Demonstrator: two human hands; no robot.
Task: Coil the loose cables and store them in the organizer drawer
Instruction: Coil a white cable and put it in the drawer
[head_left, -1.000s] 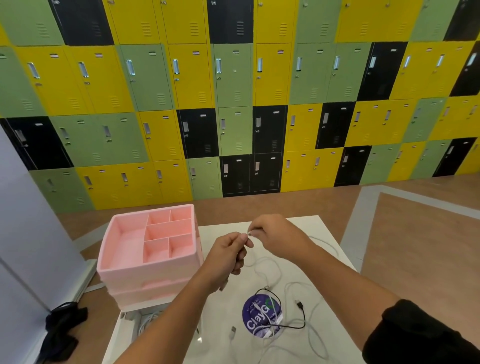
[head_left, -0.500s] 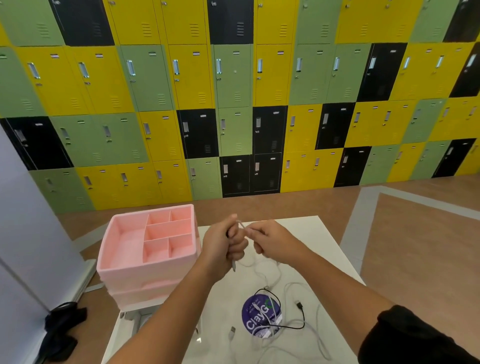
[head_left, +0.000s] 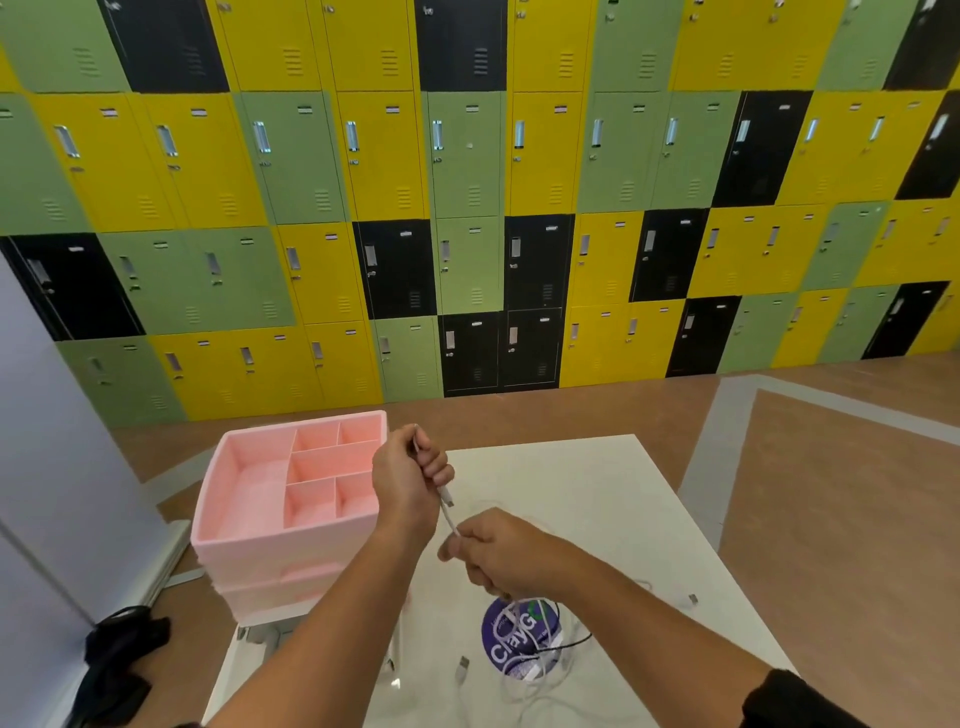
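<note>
Coloured lockers (head_left: 467, 156) stand beyond the white table (head_left: 623, 493).

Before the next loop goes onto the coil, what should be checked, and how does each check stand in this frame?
1. Left hand grip on the white cable: ok, fingers curled round it.
2. Right hand grip on the same cable, lower down: ok, pinching it.
3. Run between the hands free of knots: ok, short and straight.
4. Cable's slack free of the black cable: cannot tell, strands overlap at the purple sticker.
5. Drawer of the pink organizer open: not ok, none looks pulled out; only the top tray is open.
</note>
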